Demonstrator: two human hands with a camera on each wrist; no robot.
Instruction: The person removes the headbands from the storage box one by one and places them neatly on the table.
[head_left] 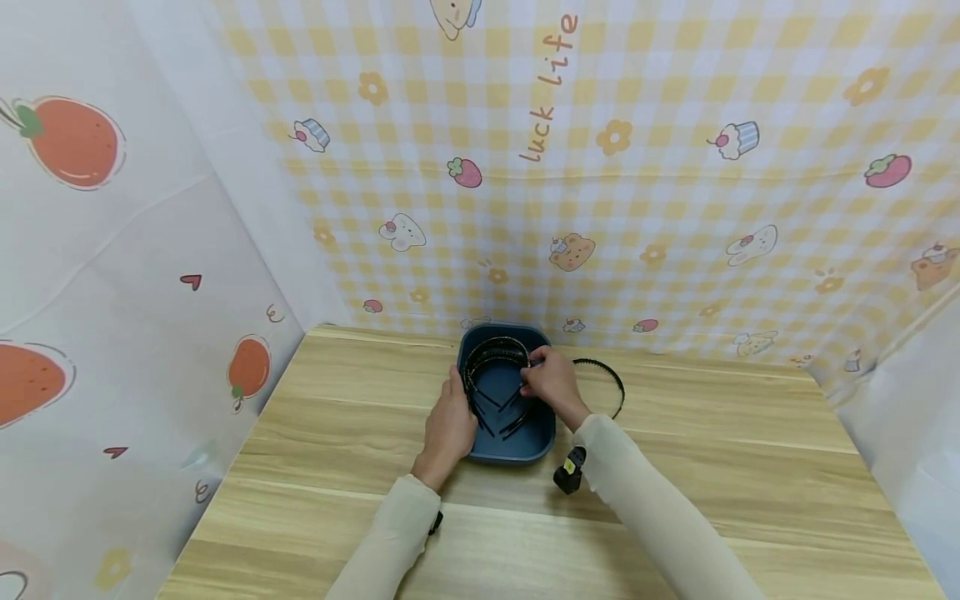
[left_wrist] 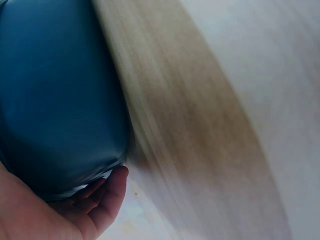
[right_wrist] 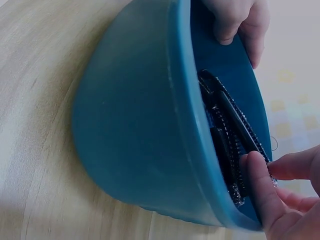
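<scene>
A dark blue plastic bin (head_left: 517, 454) stands on the table against the back cloth, with several thin black headbands (head_left: 491, 354) inside. At the bin's left side, my left hand (head_left: 450, 421) grips the wall; in the right wrist view its thumb reaches over the rim. My right hand (head_left: 551, 379) is over the right rim and pinches a headband (right_wrist: 237, 122) between thumb and fingers, among the others. Some headbands glitter, others look smooth. One more toothed black headband (head_left: 621, 387) lies on the table right of the bin, partly hidden by my right hand and wrist.
The wood-grain table (head_left: 712, 467) extends to both sides of the bin. Close behind it hangs a yellow checked cloth (head_left: 525, 208), and a white printed sheet (head_left: 150, 250) borders the left. A black wrist camera (head_left: 570, 471) hangs under my right sleeve.
</scene>
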